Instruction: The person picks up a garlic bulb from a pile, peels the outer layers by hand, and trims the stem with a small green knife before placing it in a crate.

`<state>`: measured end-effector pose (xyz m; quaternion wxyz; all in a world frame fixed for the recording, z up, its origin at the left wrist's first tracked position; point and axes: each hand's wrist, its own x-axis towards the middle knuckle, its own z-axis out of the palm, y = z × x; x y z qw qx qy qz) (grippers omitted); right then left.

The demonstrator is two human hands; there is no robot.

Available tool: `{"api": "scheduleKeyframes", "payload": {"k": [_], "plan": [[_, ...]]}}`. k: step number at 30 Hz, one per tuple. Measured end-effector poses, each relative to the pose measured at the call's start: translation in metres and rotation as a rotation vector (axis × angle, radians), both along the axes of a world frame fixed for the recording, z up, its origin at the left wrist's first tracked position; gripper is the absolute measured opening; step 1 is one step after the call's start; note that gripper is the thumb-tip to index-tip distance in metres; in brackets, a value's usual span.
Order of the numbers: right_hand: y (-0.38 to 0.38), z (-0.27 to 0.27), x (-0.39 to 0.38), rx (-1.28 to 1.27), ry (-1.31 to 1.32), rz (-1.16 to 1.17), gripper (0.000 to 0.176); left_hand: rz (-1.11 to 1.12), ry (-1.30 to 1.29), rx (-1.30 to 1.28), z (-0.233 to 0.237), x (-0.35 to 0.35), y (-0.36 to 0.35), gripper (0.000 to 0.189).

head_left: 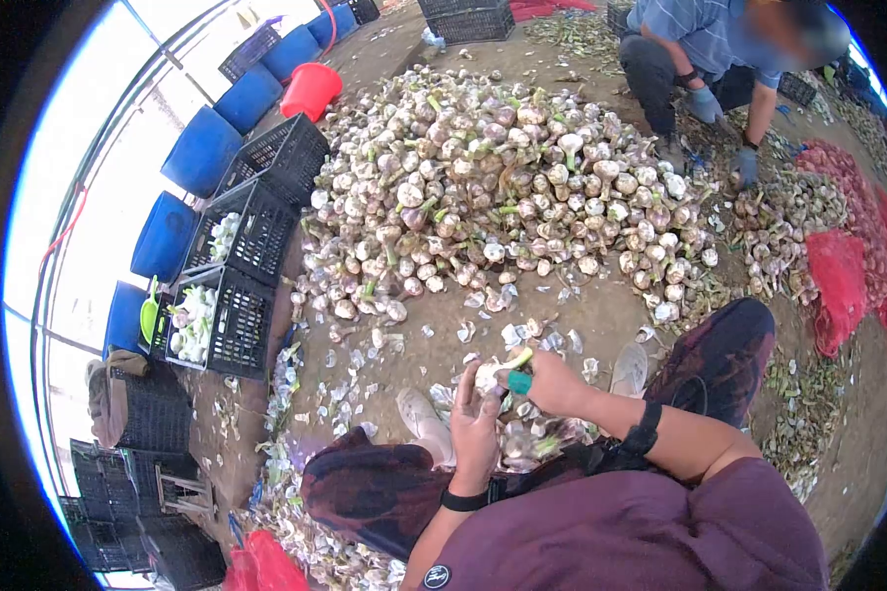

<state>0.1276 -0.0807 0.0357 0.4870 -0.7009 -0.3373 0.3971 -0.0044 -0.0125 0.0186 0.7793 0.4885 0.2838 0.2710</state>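
Note:
Between my two hands is a garlic bulb with a pale green stem pointing up to the right. My left hand has its fingers raised around the bulb's left side. My right hand, with green tape round a finger, is closed at the bulb's right side by the stem. Below my hands, loose garlic and peeled skins lie between my legs. A large heap of garlic bulbs spreads on the ground in front of me.
Black crates hold some garlic at the left, beside blue barrels and a red bucket. A gloved co-worker crouches at the upper right, near red mesh bags. Skins litter the ground.

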Motion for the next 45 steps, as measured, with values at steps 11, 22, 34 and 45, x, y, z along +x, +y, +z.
{"api": "scheduleKeyframes", "payload": {"k": [11, 22, 34, 45], "plan": [[-0.012, -0.002, 0.015, 0.169, -0.324, 0.174, 0.022, -0.021, -0.054, -0.329, 0.008, 0.000, 0.001, 0.043], [-0.016, 0.003, 0.027, 0.090, -0.389, 0.364, 0.029, -0.133, 0.050, -0.590, -0.007, -0.001, 0.008, 0.035], [-0.016, 0.002, 0.019, 0.278, 0.518, 0.144, 0.014, -0.193, -0.365, -0.758, -0.018, -0.013, 0.010, 0.039], [-0.012, -0.031, 0.040, -0.049, -0.389, -0.235, 0.024, -0.031, -0.188, -0.687, -0.014, -0.010, 0.009, 0.035]]}}
